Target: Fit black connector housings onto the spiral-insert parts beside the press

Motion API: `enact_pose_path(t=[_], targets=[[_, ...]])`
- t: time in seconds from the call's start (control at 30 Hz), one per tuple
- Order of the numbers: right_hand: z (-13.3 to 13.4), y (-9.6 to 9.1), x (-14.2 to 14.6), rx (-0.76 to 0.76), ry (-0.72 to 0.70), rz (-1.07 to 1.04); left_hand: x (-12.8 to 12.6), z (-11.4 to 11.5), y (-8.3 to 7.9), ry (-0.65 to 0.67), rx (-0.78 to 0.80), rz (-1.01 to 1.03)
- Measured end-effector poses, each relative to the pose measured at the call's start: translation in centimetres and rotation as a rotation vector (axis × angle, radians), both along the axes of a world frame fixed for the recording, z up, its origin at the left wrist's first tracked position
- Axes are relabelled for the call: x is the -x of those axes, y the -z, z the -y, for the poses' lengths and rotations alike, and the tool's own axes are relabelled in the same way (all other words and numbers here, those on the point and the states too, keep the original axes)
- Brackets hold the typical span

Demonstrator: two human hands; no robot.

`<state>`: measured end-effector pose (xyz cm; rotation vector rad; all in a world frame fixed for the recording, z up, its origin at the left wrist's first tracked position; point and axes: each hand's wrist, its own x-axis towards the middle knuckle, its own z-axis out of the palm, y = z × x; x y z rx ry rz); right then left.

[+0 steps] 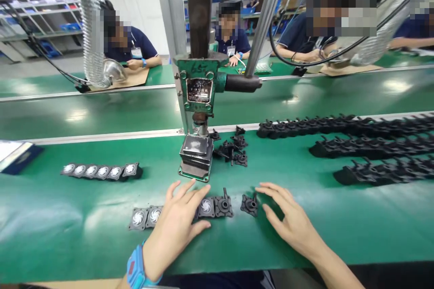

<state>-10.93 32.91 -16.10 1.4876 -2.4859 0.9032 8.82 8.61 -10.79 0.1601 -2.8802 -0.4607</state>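
My left hand (178,219) is spread palm down over a row of square black parts with white spiral faces (138,219), hiding the middle of the row. At the row's right end lies a black part with an upright post and central hub (224,207), without a white face showing. A similar loose black part (249,205) sits a little apart to the right. Beside it my right hand (288,219) has its fingers apart, the fingertips close to the part's right side; I cannot tell whether they touch. Neither hand shows anything held.
A green hand press (200,90) stands ahead over a finned metal block (195,158). Loose black parts (233,146) lie beside it. Long rows of black parts (376,174) are at right, a shorter white-faced row (101,171) at left. Several people sit across the bench.
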Motion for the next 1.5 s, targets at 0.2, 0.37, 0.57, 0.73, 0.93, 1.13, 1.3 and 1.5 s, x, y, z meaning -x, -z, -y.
enact_pose_path(t=[0.2, 0.37, 0.57, 0.73, 0.93, 1.13, 1.3, 1.5], targets=[[1.3, -1.3, -2.5, 0.145, 0.043, -0.002, 0.0, 0.1, -0.3, -0.020, -0.054, 0.023], [4.2, -5.0, -5.1, 0.252, 0.026, -0.028, 0.3, 0.2, -0.2, -0.036, -0.157, 0.032], [9.8, -5.1, -7.7, 0.310, -0.145, -0.050, 0.5, 0.3, 0.2, -0.056, -0.241, 0.021], [10.8, -4.6, -7.6, 0.235, -0.189, -0.041, 0.5, 0.4, 0.3, -0.068, -0.256, 0.025], [10.8, -5.1, -7.6, 0.201, -0.202, -0.039, 0.5, 0.3, 0.4, -0.067, -0.250, 0.013], [10.6, -5.1, -7.7, 0.219, -0.169, -0.071, 0.2, 0.6, 1.2, -0.084, -0.196, -0.005], [10.4, -5.4, -7.6, 0.189, -0.167, -0.090, -0.2, 0.9, 1.9, -0.103, -0.167, -0.004], [10.8, -5.6, -7.2, 0.092, -0.223, -0.158, 0.1, 0.7, 1.5, -0.103, -0.169, -0.004]])
